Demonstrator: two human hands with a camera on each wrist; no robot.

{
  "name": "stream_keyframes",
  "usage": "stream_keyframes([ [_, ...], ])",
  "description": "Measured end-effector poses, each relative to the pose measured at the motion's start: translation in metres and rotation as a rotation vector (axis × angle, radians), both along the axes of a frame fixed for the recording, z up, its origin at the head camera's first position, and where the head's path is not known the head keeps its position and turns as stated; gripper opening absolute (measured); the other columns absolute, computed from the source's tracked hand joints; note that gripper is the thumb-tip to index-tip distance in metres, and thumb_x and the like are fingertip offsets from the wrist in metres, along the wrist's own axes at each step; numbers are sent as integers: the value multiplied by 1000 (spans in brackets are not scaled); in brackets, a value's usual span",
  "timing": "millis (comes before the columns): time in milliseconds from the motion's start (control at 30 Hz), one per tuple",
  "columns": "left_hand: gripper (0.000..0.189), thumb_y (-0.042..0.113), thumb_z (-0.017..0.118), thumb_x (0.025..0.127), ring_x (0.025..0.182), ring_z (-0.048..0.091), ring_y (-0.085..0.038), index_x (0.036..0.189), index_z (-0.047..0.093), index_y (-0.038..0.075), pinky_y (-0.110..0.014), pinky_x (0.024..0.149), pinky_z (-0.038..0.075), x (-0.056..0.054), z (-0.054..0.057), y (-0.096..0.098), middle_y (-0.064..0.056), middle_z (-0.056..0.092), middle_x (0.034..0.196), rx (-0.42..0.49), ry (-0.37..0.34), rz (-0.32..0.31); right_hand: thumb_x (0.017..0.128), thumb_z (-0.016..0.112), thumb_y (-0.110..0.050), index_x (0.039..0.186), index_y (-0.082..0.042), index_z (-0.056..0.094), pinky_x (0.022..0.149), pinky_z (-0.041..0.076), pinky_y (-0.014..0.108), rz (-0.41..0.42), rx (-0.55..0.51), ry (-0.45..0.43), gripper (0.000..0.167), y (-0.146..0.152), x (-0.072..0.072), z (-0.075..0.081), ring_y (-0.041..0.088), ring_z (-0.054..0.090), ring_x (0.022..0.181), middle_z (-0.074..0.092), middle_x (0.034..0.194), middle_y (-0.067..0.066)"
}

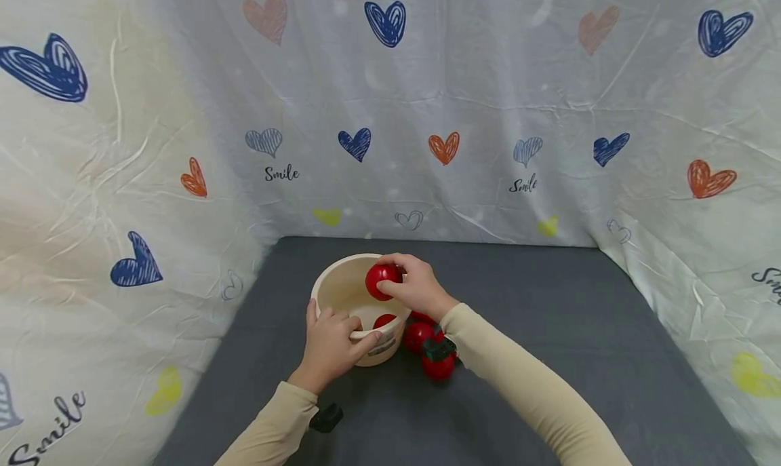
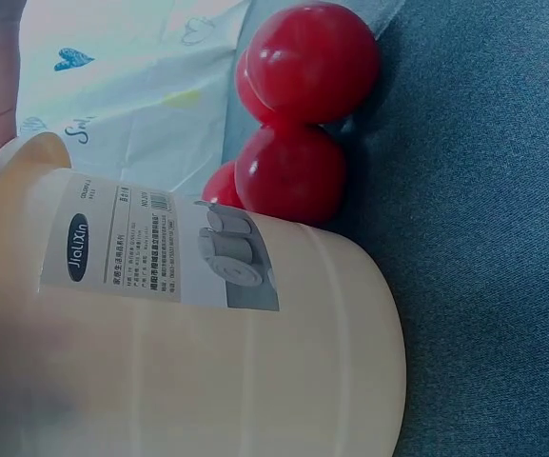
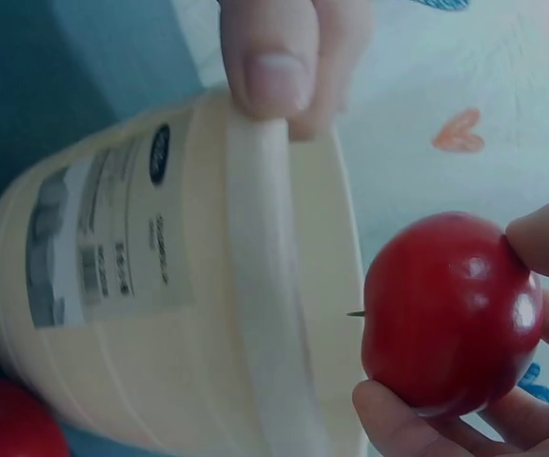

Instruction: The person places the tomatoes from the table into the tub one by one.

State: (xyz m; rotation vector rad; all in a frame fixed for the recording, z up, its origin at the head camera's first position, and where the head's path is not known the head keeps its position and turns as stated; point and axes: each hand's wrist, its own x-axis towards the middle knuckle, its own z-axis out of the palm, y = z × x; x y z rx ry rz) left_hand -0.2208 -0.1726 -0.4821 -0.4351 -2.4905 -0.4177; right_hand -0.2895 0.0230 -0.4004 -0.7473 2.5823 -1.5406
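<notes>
A cream plastic bucket (image 1: 360,355) stands tilted toward me, its printed label (image 2: 131,243) on the near side. My left hand (image 1: 332,347) grips its near rim, thumb outside, fingers over the edge. In my right hand (image 1: 421,288) a shiny red apple (image 3: 453,314) is pinched between thumb and fingers; its thin stem shows in the right wrist view. The head view has it over the bucket's mouth. Down inside the bucket lies another red apple (image 1: 384,321), partly hidden by the rim.
Several more red apples (image 2: 291,171) cluster against the bucket's right side, some covered by my right wrist in the head view. Dark grey cloth (image 1: 549,317) covers the table. White curtains (image 1: 488,66) printed with hearts hang behind and along both sides.
</notes>
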Motion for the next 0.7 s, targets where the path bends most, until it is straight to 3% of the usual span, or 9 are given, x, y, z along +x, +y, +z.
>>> stream_keyframes([
  [700,39,45,71,84,67,52,-24,58,62,18,-80,109,26,0,1,0,-1,60,61,-27,40,-8,91,70,-21,132,-12,67,91,60,40,58,95,34,42,-17,6,-20,24,65,107,69,131,8],
])
